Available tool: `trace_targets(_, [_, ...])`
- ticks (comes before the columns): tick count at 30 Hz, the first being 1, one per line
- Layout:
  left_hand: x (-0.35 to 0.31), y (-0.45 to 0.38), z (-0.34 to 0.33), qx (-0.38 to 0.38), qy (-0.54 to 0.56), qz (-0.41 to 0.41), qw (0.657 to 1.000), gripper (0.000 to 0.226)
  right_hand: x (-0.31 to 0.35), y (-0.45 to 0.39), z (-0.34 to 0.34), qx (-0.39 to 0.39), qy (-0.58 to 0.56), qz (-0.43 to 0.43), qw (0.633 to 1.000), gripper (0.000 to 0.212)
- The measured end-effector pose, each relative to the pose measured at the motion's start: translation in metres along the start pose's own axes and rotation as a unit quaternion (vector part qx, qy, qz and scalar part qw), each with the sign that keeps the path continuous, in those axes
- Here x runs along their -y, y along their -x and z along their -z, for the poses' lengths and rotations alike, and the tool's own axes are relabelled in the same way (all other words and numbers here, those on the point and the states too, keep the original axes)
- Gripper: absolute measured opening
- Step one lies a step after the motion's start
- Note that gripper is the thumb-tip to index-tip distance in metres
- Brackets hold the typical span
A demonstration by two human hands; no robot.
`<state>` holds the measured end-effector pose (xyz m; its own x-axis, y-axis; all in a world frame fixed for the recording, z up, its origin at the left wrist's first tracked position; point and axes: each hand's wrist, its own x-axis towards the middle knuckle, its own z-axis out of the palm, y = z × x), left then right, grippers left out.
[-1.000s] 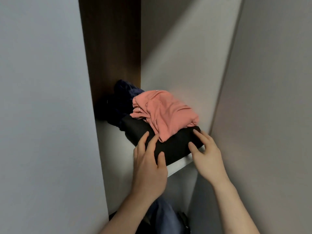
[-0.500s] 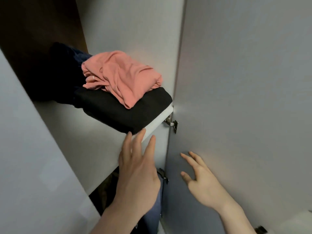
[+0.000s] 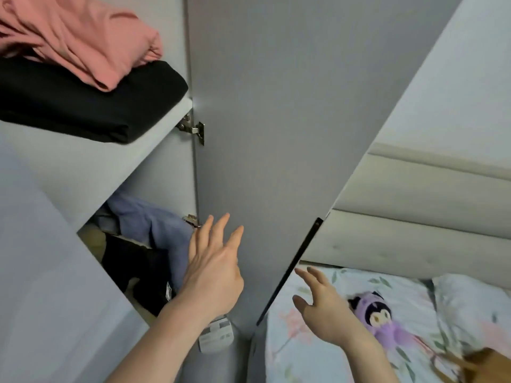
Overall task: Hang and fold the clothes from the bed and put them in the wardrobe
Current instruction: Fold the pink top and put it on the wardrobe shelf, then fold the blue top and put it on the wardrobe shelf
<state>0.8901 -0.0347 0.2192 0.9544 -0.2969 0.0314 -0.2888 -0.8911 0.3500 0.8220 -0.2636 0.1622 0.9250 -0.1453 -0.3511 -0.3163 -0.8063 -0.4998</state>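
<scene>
Pink top [image 3: 80, 37] is lying loosely bundled on the folded black garment [image 3: 83, 103], both sitting on the wardrobe shelf [image 3: 154, 128] at upper left, black one overhanging the front edge a bit. Both are looking soft, light and floppy, not fragile; the pink one is likely going to slide or unfold if nudged, so best to be lifting the stack from under the black fold with flat palms, not pinching an edge. Below the shelf, a blue garment [image 3: 154, 225] and a dark one [image 3: 138, 275] are hanging or bunching; cannot tell which. Left hand [image 3: 213, 277] is hovering in front of the open wardrobe door [image 3: 276, 134], grip apart, fingers spread, holding nothing. Right hand [image 3: 323, 308] is sitting just past the door's edge over the floral bed sheet [image 3: 312, 360], grip also apart and empty. A purple plush toy [image 3: 376, 316] is lying on the bed. A white tag [image 3: 217, 333] is showing under the left wrist; print too blurred to read. No legible brands elsewhere.
</scene>
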Motion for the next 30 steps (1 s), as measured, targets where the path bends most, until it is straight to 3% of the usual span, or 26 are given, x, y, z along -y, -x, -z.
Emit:
trace_targets(8, [-0.057, 0.029, -0.035, 0.086, 0.000, -0.126, 0.988, 0.063, -0.084, 0.104, 0.007, -0.070, -0.055, -0.098, 0.991, 0.063])
trace_targets(14, [-0.132, 0.065, -0.064, 0.162, -0.010, -0.242, 0.957, 0.059, -0.151, 0.211, 0.001, -0.082, -0.066, -0.214, 0.971, 0.063])
trace_targets(22, [-0.241, 0.097, -0.102, 0.236, -0.018, -0.410, 0.881, 0.060, -0.199, 0.328, -0.006, -0.130, -0.146, -0.362, 0.911, 0.063])
trace_targets(30, [-0.315, 0.132, -0.154, 0.324, -0.039, -0.555, 0.765, 0.057, -0.192, 0.409, -0.060, -0.177, -0.221, -0.499, 0.819, 0.067])
